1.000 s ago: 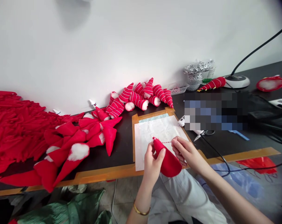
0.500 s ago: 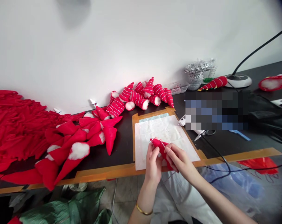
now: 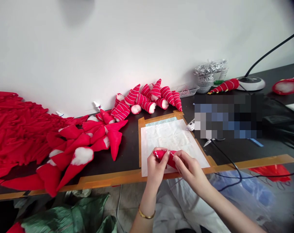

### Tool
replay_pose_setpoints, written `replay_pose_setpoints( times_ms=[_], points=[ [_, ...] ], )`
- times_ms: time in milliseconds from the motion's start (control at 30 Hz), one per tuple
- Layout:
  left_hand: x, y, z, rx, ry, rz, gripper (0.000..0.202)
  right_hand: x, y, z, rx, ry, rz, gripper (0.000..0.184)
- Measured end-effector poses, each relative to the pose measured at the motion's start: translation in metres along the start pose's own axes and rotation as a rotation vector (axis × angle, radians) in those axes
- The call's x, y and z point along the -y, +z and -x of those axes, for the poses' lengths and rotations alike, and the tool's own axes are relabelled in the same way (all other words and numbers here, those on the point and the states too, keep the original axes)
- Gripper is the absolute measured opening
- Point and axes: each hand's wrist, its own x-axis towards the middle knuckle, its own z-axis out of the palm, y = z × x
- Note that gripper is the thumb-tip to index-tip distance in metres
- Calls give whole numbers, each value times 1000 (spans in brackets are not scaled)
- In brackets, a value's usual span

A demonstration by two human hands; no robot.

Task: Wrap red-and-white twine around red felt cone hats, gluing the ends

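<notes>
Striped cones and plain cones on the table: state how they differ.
The striped cones are wound with white thread; the plain cones are bare red. The striped cones look slimmer and firmer, the plain cones broader and softer. Both are red, with white stuffing at the open end.

A thin gold bangle [image 3: 146,214] circled the left wrist (a plain, slim band, low in the frame, just left of centre). The forearms [image 3: 234,207] were bare behind the left hand [image 3: 156,170] and right hand [image 3: 189,171]. Loose, pale trousers [image 3: 183,210] filled the bottom centre, creased across the lap.
</notes>
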Motion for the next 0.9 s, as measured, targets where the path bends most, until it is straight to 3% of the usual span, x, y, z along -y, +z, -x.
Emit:
replay_pose_setpoints(
  times_ms=[133, 300, 467, 633, 800, 900],
  points=[
    [3, 3, 4, 51, -99, 206, 36, -1, 0, 2, -3, -112, 176, 23],
    [5, -5, 1, 191, -142, 227, 54, -10, -4, -5, 19, -79, 155, 28],
    [13, -2, -9, 64, 34, 192, 31, -14, -4, -8, 18, -71, 131, 28],
    [7, 0, -3, 87, -1, 199, 36, -9, -4, 0, 14, -91, 118, 27],
    [3, 0, 6, -72, 3, 80, 43, -2, 1, 4, 18, -69, 72, 31],
    [6, 0, 6, -98, -36, 77, 40, -3, 3, 3, 46, -30, 48, 32]
  ],
)
